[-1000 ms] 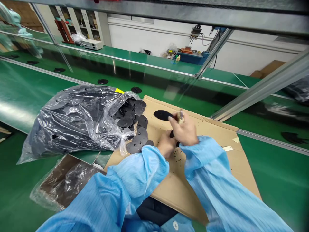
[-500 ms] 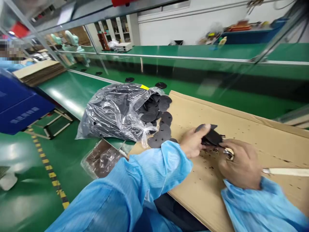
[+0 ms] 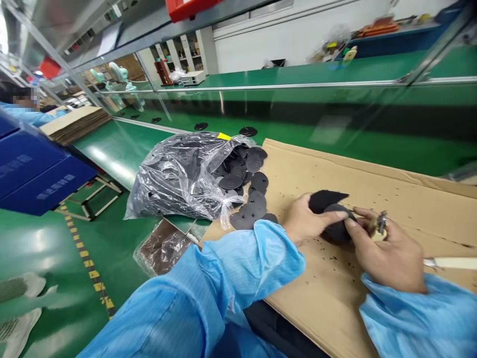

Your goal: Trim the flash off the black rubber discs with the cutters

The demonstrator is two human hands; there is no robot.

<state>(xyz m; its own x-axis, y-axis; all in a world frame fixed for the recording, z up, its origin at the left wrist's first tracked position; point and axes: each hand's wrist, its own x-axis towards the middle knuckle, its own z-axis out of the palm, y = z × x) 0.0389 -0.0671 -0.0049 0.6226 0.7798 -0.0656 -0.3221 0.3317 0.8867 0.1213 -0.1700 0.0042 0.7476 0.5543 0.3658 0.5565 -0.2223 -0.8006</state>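
Note:
My left hand (image 3: 307, 219) is closed on a few thin black discs (image 3: 337, 231), its thumb pressed over the front one. One black piece (image 3: 328, 200) sticks up behind, angled away. My right hand (image 3: 391, 253) pinches the right edge of the discs between thumb and finger. In its curled fingers sits a small tool with metal jaws (image 3: 380, 224) and a pale yellowish part; its exact kind is not clear. Both hands are over a brown cardboard sheet (image 3: 298, 164), sprinkled with tiny black bits (image 3: 333, 258).
A clear plastic bag (image 3: 167, 174) full of black discs lies left, spilling loose discs (image 3: 253, 209) onto the cardboard. A pale-handled tool (image 3: 452, 262) lies right. More discs (image 3: 248, 131) sit on the green bench. Blue boxes (image 3: 48, 174) and a person in blue (image 3: 33, 115) are far left.
The metal-jawed tool was against the discs' edge; now it is turned upward, away from them. My right thumb and finger have come onto the discs. The view has shifted slightly.

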